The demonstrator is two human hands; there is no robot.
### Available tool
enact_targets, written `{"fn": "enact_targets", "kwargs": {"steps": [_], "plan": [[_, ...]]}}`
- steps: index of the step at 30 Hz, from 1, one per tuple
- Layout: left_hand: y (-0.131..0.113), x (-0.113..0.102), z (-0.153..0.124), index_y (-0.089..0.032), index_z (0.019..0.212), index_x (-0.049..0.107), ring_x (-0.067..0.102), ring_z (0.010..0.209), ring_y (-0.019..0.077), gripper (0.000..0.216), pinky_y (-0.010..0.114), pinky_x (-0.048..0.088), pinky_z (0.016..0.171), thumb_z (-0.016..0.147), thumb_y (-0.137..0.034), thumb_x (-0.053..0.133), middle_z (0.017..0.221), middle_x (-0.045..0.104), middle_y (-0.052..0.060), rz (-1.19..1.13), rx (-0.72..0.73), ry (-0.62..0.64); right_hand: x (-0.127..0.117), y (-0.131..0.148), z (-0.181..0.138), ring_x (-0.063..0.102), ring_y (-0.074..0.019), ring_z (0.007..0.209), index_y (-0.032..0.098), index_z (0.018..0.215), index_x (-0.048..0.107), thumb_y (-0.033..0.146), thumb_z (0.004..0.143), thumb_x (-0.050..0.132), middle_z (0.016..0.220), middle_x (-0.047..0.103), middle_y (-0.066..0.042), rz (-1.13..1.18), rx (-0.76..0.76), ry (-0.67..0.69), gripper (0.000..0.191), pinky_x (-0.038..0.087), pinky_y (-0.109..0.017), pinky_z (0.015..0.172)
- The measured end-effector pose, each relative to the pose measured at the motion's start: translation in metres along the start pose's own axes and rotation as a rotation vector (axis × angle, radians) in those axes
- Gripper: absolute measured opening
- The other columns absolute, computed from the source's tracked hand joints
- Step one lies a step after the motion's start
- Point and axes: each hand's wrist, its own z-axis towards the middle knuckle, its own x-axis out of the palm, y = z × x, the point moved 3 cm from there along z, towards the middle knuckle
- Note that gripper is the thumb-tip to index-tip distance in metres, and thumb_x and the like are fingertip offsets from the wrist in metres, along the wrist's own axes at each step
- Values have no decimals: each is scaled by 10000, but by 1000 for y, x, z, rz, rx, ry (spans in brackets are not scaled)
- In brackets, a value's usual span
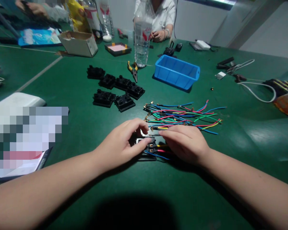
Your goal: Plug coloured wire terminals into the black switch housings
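Note:
On the green table in front of me lies a black plastic housing (147, 157) with brass-coloured terminals. Yellow, red and blue wires (161, 151) run from its right side. My left hand (124, 139) grips the housing, its thumb pressed on the top and its forefinger curved above. Fingers of my right hand (187, 140) are closed together over the wires, at a dark wire end (155, 134) just above the housing. Its palm side and thumb are hidden. Just beyond both hands lies a bundle of loose coloured wires (182, 115) with metal terminals on their left ends.
Several black housings (124, 101) sit beyond my left hand, near yellow-handled pliers (133, 71). A blue bin (176, 75), a water bottle (141, 48) and a cardboard box (79, 44) stand farther back. White cable (256, 91) lies right. A person (168, 19) sits opposite.

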Motion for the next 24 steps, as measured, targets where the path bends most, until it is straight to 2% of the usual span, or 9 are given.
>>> {"fn": "enact_targets", "kwargs": {"steps": [3,6,11,14,19,24], "plan": [[-3,-1,-1,-194,1007,618,615,826,137,126,259,476,768,904,-257,582,910,676,2,10,67,-28,-2,4,3,657,-135,713,177,1065,630,103,921,491,858,729,-58,-3,-43,-3,214,499,-239,617],[-7,-3,-4,-198,922,662,622,821,142,100,264,466,768,917,-249,577,853,693,1,54,113,-57,-4,7,4,655,-131,707,193,1044,643,135,937,462,857,734,-53,-23,-54,2,218,496,-233,611],[-4,-11,-6,-187,913,628,602,797,146,126,273,466,742,926,-277,542,854,658,11,53,-2,-245,-4,3,-1,647,-141,733,205,1252,606,116,934,466,905,730,-56,-105,20,47,359,487,-242,613],[2,-13,-6,-188,910,603,583,776,145,150,274,466,716,932,-308,515,852,630,9,-2,-78,-322,-4,0,-3,621,-129,697,229,1280,610,111,933,467,906,729,-45,-150,70,44,393,461,-236,593],[9,-11,-4,-182,892,607,585,772,155,177,278,462,706,918,-341,532,833,630,10,-29,-137,-297,-5,0,-2,587,-128,643,252,1208,676,108,923,459,842,720,-33,-245,84,55,386,386,-242,531],[8,-9,-3,-185,882,620,594,804,166,157,292,468,737,915,-315,538,841,638,18,-12,-110,-260,-5,0,0,567,-140,630,262,1145,710,146,927,475,805,705,-34,-275,75,85,341,345,-257,514]]}}
